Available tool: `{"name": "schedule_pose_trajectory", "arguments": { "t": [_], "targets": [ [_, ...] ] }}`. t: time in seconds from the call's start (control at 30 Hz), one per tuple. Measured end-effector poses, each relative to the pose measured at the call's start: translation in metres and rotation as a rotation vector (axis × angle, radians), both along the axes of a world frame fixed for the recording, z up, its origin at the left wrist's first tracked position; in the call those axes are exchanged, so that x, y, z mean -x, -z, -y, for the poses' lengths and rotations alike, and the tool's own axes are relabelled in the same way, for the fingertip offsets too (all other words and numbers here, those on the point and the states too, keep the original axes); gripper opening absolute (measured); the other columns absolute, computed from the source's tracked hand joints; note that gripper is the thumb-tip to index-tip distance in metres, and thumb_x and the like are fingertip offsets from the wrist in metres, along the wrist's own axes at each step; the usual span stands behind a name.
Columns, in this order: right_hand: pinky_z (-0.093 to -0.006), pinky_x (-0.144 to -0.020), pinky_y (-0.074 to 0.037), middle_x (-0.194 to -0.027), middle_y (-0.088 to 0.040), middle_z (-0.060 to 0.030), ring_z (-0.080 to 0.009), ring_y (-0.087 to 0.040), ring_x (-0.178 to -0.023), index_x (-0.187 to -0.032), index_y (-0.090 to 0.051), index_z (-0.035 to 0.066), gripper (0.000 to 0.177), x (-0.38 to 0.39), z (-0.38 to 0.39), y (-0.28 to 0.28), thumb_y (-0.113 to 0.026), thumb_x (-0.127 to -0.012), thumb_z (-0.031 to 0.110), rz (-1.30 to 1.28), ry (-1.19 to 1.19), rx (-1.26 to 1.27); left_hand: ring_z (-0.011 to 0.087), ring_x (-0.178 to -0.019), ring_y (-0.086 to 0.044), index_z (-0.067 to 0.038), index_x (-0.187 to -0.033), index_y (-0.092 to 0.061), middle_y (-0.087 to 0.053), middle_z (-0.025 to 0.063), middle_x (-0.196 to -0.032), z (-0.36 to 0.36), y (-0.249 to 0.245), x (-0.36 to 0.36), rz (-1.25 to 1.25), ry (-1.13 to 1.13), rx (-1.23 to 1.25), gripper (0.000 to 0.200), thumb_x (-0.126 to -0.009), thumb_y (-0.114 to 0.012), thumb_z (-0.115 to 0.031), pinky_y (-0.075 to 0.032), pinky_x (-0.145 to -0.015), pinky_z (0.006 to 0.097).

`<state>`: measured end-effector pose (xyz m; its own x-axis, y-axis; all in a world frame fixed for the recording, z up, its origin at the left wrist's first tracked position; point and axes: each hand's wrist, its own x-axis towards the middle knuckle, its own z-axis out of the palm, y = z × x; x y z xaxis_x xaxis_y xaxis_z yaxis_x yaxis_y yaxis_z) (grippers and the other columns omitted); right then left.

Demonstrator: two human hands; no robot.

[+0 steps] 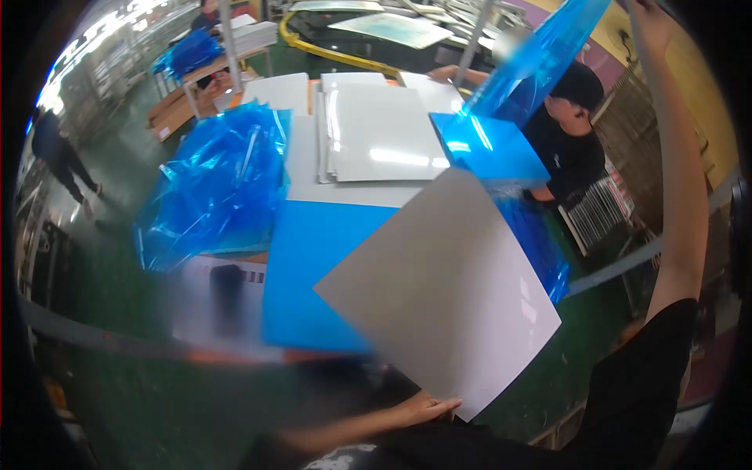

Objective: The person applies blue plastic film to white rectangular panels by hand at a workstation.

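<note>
A glossy white panel (454,290) is held tilted, one corner down, in front of my body. My left hand (429,407) grips it near its lowest corner, thumb on the face. My right hand (648,19) is raised high at the upper right, its fingers partly cut off by the frame edge. From it a crumpled strip of clear blue film (540,59) hangs down to the left, and its lower end is by a stack of blue-covered panels (493,147). Under the white panel lies a blue-faced sheet (329,266) on the table.
A heap of crumpled blue film (223,176) covers the table's left side. Stacked white panels (384,133) stand behind the blue sheet. A co-worker in a black cap (576,117) is at the right, by more blue film (533,243). Another person (63,153) walks at far left.
</note>
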<state>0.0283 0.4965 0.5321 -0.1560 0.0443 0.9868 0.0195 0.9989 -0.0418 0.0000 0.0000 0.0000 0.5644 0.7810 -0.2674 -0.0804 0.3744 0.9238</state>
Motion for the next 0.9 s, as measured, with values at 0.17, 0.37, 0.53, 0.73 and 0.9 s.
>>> {"name": "schedule_pose_trajectory", "arguments": {
  "t": [0.17, 0.37, 0.53, 0.73, 0.9],
  "targets": [
    [-0.0297, -0.046, -0.047, -0.065, -0.061, -0.0108, -0.0177, -0.056, -0.054, -0.072, -0.061, -0.006, 0.017, -0.049, 0.073, 0.018, -0.069, -0.078, 0.007, -0.192, 0.068, -0.132, 0.0111, -0.064, -0.046, -0.007, -0.061, -0.05, -0.052, 0.0017, -0.065, -0.002, 0.01, -0.015, 0.207, -0.152, 0.197, 0.058, -0.095, -0.045, -0.053, -0.037, -0.063, 0.0243],
    [-0.0237, -0.092, -0.045, -0.103, -0.069, -0.0067, -0.0124, -0.063, -0.099, -0.107, -0.067, 0.003, 0.027, -0.149, 0.122, 0.109, -0.066, -0.088, 0.023, 0.14, 1.068, 0.08, 0.012, -0.064, -0.047, -0.006, -0.065, -0.052, -0.052, 0.0008, -0.066, 0.0, 0.021, -0.011, 0.053, -0.347, 0.17, 0.051, -0.097, -0.046, -0.046, -0.039, -0.064, 0.0248],
    [-0.0247, -0.082, -0.049, -0.1, -0.065, -0.005, -0.0113, -0.06, -0.09, -0.099, -0.066, 0.002, 0.012, -0.237, 0.149, 0.254, -0.063, -0.087, 0.001, 0.16, 0.558, 0.278, 0.0163, -0.063, -0.053, -0.005, -0.08, -0.062, -0.057, 0.0062, -0.068, 0.001, 0.015, 0.005, -0.234, -0.539, -0.027, 0.039, -0.098, -0.046, -0.035, -0.044, -0.063, 0.0307],
    [-0.026, -0.068, -0.053, -0.1, -0.059, -0.0054, -0.0164, -0.061, -0.095, -0.098, -0.062, 0.007, 0.03, -0.266, 0.16, 0.381, -0.064, -0.074, -0.011, 0.598, 0.678, 0.593, 0.0124, -0.049, -0.042, -0.009, -0.064, -0.054, -0.045, 0.0003, -0.055, -0.022, -0.026, 0.021, -0.095, -0.864, 0.361, 0.045, -0.098, -0.046, -0.038, -0.035, -0.05, 0.0276],
    [-0.0389, -0.069, -0.049, -0.091, -0.055, -0.0117, -0.0318, -0.06, -0.084, -0.086, -0.058, 0.004, 0.017, -0.278, 0.099, 0.442, -0.055, -0.074, -0.007, 0.831, 0.875, 0.615, 0.0104, -0.058, -0.046, -0.008, -0.08, -0.059, -0.051, 0.0003, -0.068, -0.024, -0.041, 0.016, 0.15, -0.938, 0.579, 0.045, -0.096, -0.046, -0.048, -0.038, -0.051, 0.0236]
  ]
}}
